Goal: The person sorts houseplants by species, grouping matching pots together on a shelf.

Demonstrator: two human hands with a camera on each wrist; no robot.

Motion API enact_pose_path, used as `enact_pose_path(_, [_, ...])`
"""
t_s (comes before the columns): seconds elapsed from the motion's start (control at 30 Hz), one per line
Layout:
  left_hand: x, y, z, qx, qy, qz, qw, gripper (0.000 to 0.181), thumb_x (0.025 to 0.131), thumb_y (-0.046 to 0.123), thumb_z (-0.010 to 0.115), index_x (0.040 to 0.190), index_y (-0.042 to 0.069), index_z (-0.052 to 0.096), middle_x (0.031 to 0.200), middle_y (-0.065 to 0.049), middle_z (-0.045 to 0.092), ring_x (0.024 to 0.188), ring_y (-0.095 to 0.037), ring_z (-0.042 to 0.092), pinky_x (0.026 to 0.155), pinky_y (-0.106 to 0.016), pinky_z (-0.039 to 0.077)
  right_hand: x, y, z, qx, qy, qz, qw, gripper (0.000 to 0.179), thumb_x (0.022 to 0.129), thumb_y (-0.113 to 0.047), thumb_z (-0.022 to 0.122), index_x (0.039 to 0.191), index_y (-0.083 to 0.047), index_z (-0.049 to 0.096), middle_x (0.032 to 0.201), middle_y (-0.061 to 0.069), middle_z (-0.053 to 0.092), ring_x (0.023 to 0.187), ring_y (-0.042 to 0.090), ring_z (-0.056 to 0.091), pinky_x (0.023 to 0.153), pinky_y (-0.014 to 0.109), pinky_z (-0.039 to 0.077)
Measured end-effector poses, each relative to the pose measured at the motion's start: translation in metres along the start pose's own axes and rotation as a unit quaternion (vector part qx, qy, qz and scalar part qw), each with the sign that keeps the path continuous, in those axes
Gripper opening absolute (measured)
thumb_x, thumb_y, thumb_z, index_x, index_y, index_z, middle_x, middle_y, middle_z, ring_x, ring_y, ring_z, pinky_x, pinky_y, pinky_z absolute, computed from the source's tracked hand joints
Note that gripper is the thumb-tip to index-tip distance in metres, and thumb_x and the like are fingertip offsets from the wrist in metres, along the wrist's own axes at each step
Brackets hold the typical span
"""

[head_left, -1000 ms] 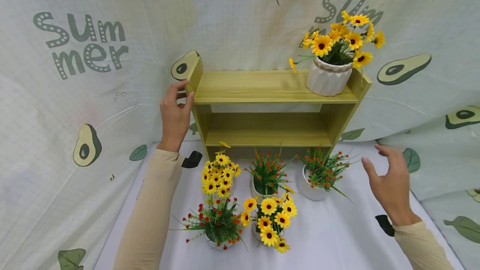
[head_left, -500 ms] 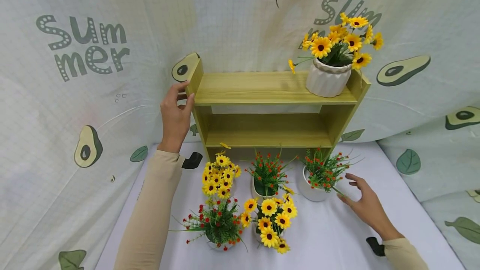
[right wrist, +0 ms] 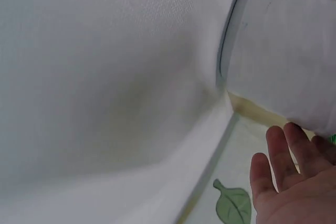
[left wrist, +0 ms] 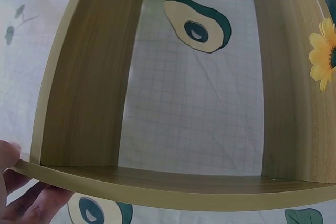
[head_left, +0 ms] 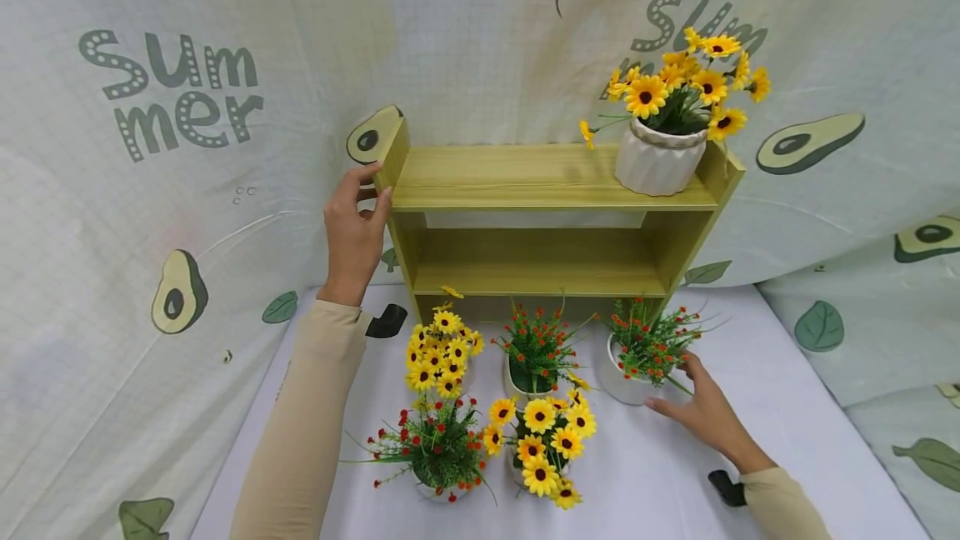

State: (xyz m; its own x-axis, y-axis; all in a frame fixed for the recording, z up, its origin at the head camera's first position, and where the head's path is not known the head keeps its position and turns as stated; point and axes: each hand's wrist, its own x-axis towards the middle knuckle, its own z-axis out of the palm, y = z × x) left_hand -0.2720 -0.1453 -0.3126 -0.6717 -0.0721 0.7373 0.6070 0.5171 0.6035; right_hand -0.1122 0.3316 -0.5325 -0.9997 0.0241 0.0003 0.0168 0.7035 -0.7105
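My left hand [head_left: 354, 232] holds the upper left side panel of a light wooden shelf [head_left: 555, 173]. In the left wrist view, the fingertips [left wrist: 44, 198] lie at the panel's outer side and the thumb by its corner. My right hand [head_left: 705, 408] is at the right side of a white pot [head_left: 626, 386] with red-flowered greenery [head_left: 651, 344]. Its thumb is near the pot's front and its fingers reach behind the leaves. In the right wrist view the extended fingers [right wrist: 281, 153] are beside the white pot [right wrist: 289, 51]; firm contact cannot be told.
A white ribbed pot of sunflowers [head_left: 660, 158] stands at the right of the top shelf. Before the shelf are sunflower pots [head_left: 442, 352] [head_left: 538, 444] and red-flowered plants [head_left: 534, 344] [head_left: 441, 448] on the white table [head_left: 630, 490]. Avocado-print cloth [head_left: 187, 207] hangs behind.
My right hand has moved left and inward from the right side to the white pot with red flowers. The left hand keeps its place on the shelf.
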Motion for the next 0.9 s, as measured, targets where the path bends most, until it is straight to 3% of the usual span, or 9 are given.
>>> enact_pose_path(0.17, [-0.001,0.0,0.0,0.004,-0.002,0.0,1.0,0.035,0.103,0.004,0.069,0.137,-0.001,0.064,0.123,-0.024,0.069,0.105,-0.038,0.072,0.073,-0.006,0.045,0.005,-0.002,0.004,0.028,-0.004,0.006,0.9996,0.116,0.088,-0.031,0.087,0.16,0.017,0.01,0.157,0.05,0.022,0.139,0.071,0.03,0.105,0.081,0.033])
enact_pose_path(0.43, [-0.001,0.0,0.001,0.004,-0.001,0.0,1.0,0.035,0.102,0.004,0.069,0.137,0.0,0.064,0.122,-0.024,0.069,0.105,-0.038,0.072,0.072,-0.006,0.045,0.018,-0.003,0.011,0.1,0.032,-0.068,0.9921,0.112,0.083,-0.015,0.09,0.165,0.005,0.016,0.163,0.038,0.028,0.148,0.062,0.027,0.111,0.081,0.026])
enact_pose_path(0.63, [0.0,0.0,0.001,0.001,0.0,0.003,1.0,0.035,0.103,0.006,0.069,0.136,-0.001,0.065,0.121,-0.024,0.069,0.104,-0.039,0.072,0.072,-0.006,0.045,0.021,-0.004,0.013,0.1,0.033,-0.06,0.9926,0.115,0.083,-0.017,0.09,0.166,0.005,0.014,0.163,0.039,0.029,0.148,0.06,0.028,0.112,0.079,0.025])
enact_pose_path(0.83, [0.0,0.001,0.0,0.001,0.0,0.002,1.0,0.034,0.103,0.006,0.069,0.136,0.0,0.065,0.121,-0.024,0.069,0.105,-0.039,0.072,0.072,-0.006,0.045,0.027,-0.002,0.014,0.09,0.041,-0.083,0.9916,0.11,0.079,-0.014,0.091,0.163,0.006,0.023,0.16,0.035,0.038,0.144,0.055,0.036,0.112,0.075,0.03])
enact_pose_path(0.9, [0.0,0.001,0.0,0.001,-0.001,0.001,1.0,0.034,0.103,0.006,0.069,0.136,0.0,0.065,0.122,-0.024,0.069,0.105,-0.039,0.072,0.072,-0.006,0.045,0.027,-0.002,0.015,0.08,0.047,-0.083,0.9922,0.106,0.078,-0.016,0.092,0.161,0.007,0.029,0.156,0.033,0.045,0.141,0.05,0.042,0.113,0.067,0.035])
